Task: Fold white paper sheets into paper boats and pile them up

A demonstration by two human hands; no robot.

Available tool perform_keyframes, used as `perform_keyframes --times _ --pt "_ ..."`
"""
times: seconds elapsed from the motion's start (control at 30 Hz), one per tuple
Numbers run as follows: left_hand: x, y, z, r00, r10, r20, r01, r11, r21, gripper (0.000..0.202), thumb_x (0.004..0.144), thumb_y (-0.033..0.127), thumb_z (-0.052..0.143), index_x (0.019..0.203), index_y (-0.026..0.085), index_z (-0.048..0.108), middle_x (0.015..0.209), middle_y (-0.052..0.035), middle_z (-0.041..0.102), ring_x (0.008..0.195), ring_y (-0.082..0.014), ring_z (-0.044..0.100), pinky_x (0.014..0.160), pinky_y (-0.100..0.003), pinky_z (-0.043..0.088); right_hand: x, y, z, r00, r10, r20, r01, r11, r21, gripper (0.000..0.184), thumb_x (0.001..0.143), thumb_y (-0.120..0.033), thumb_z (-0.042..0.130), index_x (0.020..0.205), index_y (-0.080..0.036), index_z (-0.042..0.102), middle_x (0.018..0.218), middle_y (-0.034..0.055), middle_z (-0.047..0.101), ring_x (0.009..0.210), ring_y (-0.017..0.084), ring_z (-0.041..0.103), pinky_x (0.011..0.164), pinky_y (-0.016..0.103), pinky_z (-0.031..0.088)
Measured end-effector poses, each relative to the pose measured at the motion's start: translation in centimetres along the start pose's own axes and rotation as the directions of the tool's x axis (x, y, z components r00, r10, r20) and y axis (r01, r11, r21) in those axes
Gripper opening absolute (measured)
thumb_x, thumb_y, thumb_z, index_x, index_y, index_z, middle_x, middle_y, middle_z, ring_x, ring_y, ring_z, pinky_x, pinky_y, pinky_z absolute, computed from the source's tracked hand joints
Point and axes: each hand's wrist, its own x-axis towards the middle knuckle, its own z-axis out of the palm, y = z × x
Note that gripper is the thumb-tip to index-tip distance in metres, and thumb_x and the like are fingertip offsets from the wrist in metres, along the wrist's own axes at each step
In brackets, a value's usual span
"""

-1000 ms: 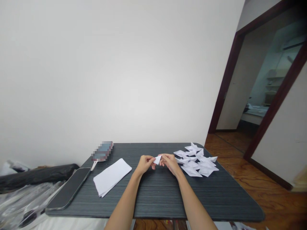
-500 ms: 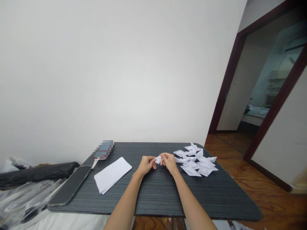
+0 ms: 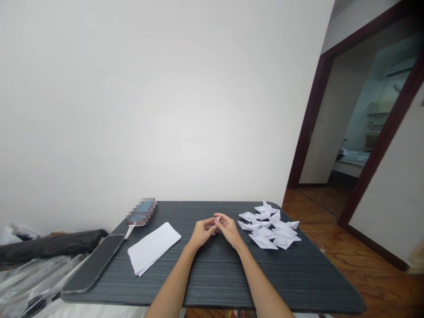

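Over the middle of the dark table, my left hand [image 3: 202, 232] and my right hand [image 3: 228, 229] meet at the fingertips. Between them is a small piece of folded white paper [image 3: 217, 219], pinched by both hands. Only a thin edge of it shows; the fingers cover the rest. Just right of my right hand lies a cluster of several white paper boats [image 3: 273, 227]. Off to the left of my left hand rests a stack of white paper sheets [image 3: 154, 248], slightly fanned at its near end.
The dark wood-grain table [image 3: 218, 282] stands against a white wall. A phone [image 3: 94, 265] lies along its left edge, with a pixelated object [image 3: 141, 213] behind it. Plastic-wrapped bundles [image 3: 39, 269] lie left of the table. A doorway [image 3: 347, 119] opens at the right.
My hands have drawn closer together and the folded paper has turned nearly edge-on, so less of it shows. The view has tilted slightly. Boats and sheets stay put.
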Motion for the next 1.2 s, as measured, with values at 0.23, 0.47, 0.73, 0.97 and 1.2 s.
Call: perform_keyframes --times 0.23,0.47,0.73,0.97,1.2 --pt "0.3 -0.9 -0.1 0.997 -0.025 -0.072 0.021 0.998 -0.059 0.047 0.068 0.038 0.054 0.106 0.010 0.053 0.082 -0.0087 0.062 0.055 -0.0120 0.057 0.054 -0.023 0.045 0.0 0.3 -0.3 0.998 -0.065 0.018 0.067 0.986 -0.153 0.031 0.071 -0.029 0.050 0.100 -0.020 0.056 0.097 0.0071 0.053 0.081 0.017 0.053 0.059 0.026 0.048" --pt "0.3 -0.5 0.0 0.998 -0.031 -0.049 0.028 0.998 -0.053 0.045 0.069 0.040 0.053 0.102 0.009 0.056 0.087 -0.0090 0.062 0.066 -0.0156 0.059 0.060 -0.025 0.047 0.3 1.2 -0.4 0.997 -0.079 -0.013 0.075 0.978 -0.195 0.033 0.072 -0.028 0.048 0.103 -0.020 0.054 0.096 0.0073 0.053 0.077 0.017 0.054 0.057 0.027 0.049" --pt "0.5 -0.8 0.0 0.997 -0.018 -0.070 0.016 0.999 -0.028 0.044 0.069 0.038 0.052 0.102 0.009 0.056 0.085 -0.0085 0.063 0.066 -0.0157 0.059 0.062 -0.025 0.047 0.3 2.1 -0.2 0.986 -0.144 -0.088 0.110 0.943 -0.316 0.034 0.073 -0.027 0.046 0.105 -0.018 0.053 0.088 0.0078 0.057 0.078 0.019 0.055 0.067 0.032 0.048" --pt "0.4 -0.9 0.0 0.996 -0.014 -0.090 0.013 1.000 -0.018 0.043 0.069 0.037 0.053 0.100 0.008 0.057 0.078 -0.0075 0.064 0.061 -0.0138 0.058 0.061 -0.025 0.047 0.3 2.2 -0.3 0.983 -0.167 -0.079 0.130 0.929 -0.347 0.035 0.072 -0.026 0.047 0.105 -0.019 0.054 0.091 0.0074 0.056 0.083 0.019 0.054 0.070 0.031 0.047" --pt "0.5 -1.2 0.1 0.993 -0.001 -0.114 0.001 1.000 0.004 0.045 0.069 0.036 0.053 0.105 0.009 0.054 0.077 -0.0073 0.064 0.058 -0.0130 0.058 0.060 -0.024 0.047 0.3 2.6 -0.3 0.979 -0.193 -0.060 0.153 0.902 -0.403 0.035 0.074 -0.024 0.044 0.108 -0.019 0.052 0.093 0.0081 0.055 0.084 0.019 0.053 0.074 0.033 0.045"
